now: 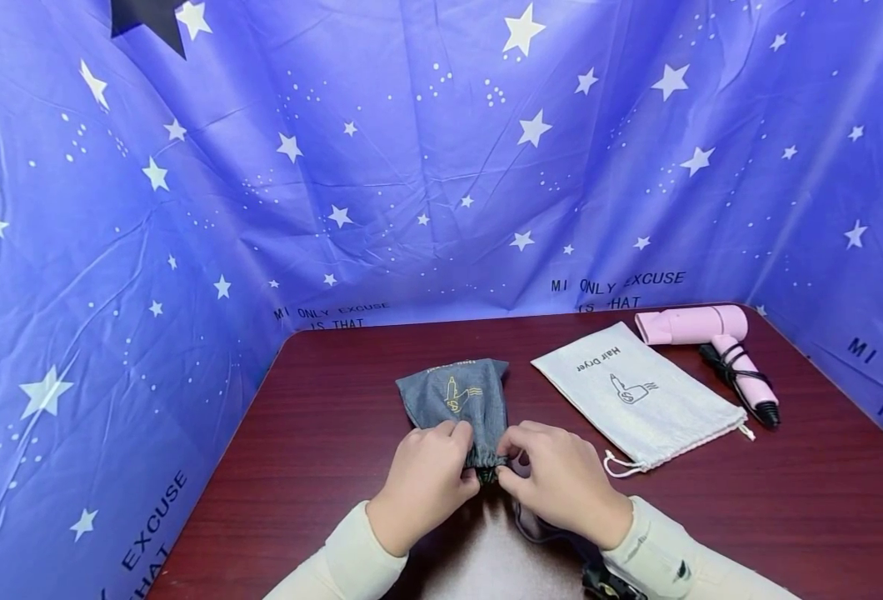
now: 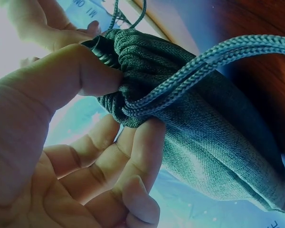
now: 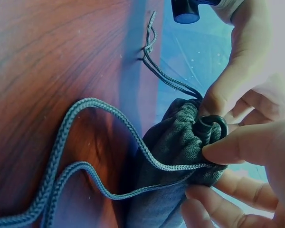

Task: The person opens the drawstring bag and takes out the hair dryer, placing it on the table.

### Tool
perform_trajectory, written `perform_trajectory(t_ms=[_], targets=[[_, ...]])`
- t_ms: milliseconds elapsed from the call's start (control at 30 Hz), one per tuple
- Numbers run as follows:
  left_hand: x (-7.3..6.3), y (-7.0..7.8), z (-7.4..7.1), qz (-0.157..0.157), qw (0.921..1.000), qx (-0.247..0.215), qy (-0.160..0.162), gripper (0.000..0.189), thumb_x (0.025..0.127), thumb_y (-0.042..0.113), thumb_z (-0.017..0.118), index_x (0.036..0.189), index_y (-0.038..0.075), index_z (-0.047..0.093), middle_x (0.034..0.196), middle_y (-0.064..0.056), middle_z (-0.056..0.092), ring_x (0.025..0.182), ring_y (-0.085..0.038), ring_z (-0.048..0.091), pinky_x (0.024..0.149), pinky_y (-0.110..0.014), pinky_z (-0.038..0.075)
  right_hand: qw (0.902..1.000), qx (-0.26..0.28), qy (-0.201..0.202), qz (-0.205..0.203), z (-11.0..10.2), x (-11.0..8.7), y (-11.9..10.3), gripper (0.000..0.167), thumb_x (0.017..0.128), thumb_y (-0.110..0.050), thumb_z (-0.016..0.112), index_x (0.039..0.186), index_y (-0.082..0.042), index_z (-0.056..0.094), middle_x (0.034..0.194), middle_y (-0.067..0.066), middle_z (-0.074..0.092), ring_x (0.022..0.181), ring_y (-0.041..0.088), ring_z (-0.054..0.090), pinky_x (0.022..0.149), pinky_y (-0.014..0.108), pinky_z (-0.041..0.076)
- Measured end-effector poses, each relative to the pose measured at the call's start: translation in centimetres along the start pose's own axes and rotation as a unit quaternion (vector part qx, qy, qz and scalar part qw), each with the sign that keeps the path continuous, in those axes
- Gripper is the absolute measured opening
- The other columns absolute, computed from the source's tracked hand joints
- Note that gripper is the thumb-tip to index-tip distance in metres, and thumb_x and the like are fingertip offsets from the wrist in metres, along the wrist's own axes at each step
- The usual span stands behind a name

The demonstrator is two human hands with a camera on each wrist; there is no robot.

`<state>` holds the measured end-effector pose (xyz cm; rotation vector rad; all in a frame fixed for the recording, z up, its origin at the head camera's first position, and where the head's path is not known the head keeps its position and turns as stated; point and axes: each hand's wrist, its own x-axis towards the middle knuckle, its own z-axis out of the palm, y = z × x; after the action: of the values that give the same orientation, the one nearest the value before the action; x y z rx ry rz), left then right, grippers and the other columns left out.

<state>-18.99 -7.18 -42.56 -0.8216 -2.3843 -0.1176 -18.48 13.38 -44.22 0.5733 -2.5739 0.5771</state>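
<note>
A dark grey drawstring bag point(image 1: 460, 400) with a yellow hair dryer print lies on the table, its gathered mouth toward me. At the mouth's left side, my left hand point(image 1: 430, 475) pinches the ruched fabric between thumb and fingers. My right hand point(image 1: 561, 475) grips the other side of the mouth with thumb and fingertips. A piece of black cord point(image 3: 222, 124) shows in the opening between the hands. Grey drawstrings point(image 3: 88, 103) trail from both sides of the mouth. What fills the bag is hidden.
A white drawstring bag point(image 1: 659, 417) printed "Hair Dryer" lies flat to the right. Beyond it rests a pink hair dryer point(image 1: 689, 323) with its black cord wound around the handle. A blue star-patterned cloth point(image 1: 426, 167) hangs behind and beside the dark red table point(image 1: 321, 400).
</note>
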Motion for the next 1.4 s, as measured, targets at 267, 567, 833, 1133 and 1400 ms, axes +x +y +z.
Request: perform_trajectory(t_ms=[267,567,833,1133,1400], targets=[[0.0,0.0,0.0,-0.004,1.0,0.001,-0.008,0.038,0.059,0.024,0.087,0.077,0.015,0.054,0.067,0.004,0.057,0.054,-0.019,0.061,0.051,-0.034,0.046,1.0,-0.005,0.001,0.003,-0.5,0.2,0.1,0.018,0.071,-0.028,0.08,0.084,-0.036,0.07,0.077,-0.022,0.061,0.062,-0.006,0.047,0.052,0.022,0.036],[-0.1,-0.1,0.0,-0.006,0.9999,0.001,-0.014,0.039,0.06,0.025,0.087,0.077,0.015,0.054,0.067,0.004,0.058,0.055,-0.018,0.062,0.052,-0.034,0.047,0.9997,-0.012,-0.011,0.016,-0.7,0.4,0.2,0.018,0.071,-0.029,0.079,0.083,-0.038,0.07,0.076,-0.023,0.058,0.062,-0.005,0.047,0.051,0.024,0.036],[-0.1,-0.2,0.2,-0.006,1.0,0.002,-0.004,0.039,0.059,0.023,0.086,0.077,0.015,0.053,0.067,0.004,0.057,0.054,-0.019,0.061,0.05,-0.034,0.046,0.9997,-0.014,-0.008,0.016,-0.9,0.4,0.3,0.016,0.071,-0.029,0.079,0.077,-0.038,0.068,0.073,-0.023,0.06,0.062,-0.008,0.048,0.051,0.024,0.037],[0.0,-0.2,0.7,-0.004,0.999,-0.019,0.041,0.039,0.061,0.023,0.084,0.073,0.016,0.048,0.063,0.005,0.049,0.048,-0.018,0.057,0.048,-0.033,0.044,0.9994,-0.013,-0.027,0.015,-0.6,0.3,0.2,0.023,0.073,-0.047,0.084,0.084,-0.035,0.068,0.077,-0.02,0.059,0.064,-0.005,0.049,0.054,0.024,0.038],[0.0,-0.2,0.6,-0.004,0.9986,-0.011,0.052,0.038,0.062,0.022,0.085,0.074,0.016,0.049,0.064,0.005,0.05,0.049,-0.018,0.058,0.048,-0.032,0.043,0.9984,-0.028,0.035,-0.035,0.1,0.3,0.4,0.017,0.077,-0.043,0.085,0.081,-0.032,0.073,0.075,-0.02,0.061,0.062,-0.002,0.054,0.051,0.024,0.041]])
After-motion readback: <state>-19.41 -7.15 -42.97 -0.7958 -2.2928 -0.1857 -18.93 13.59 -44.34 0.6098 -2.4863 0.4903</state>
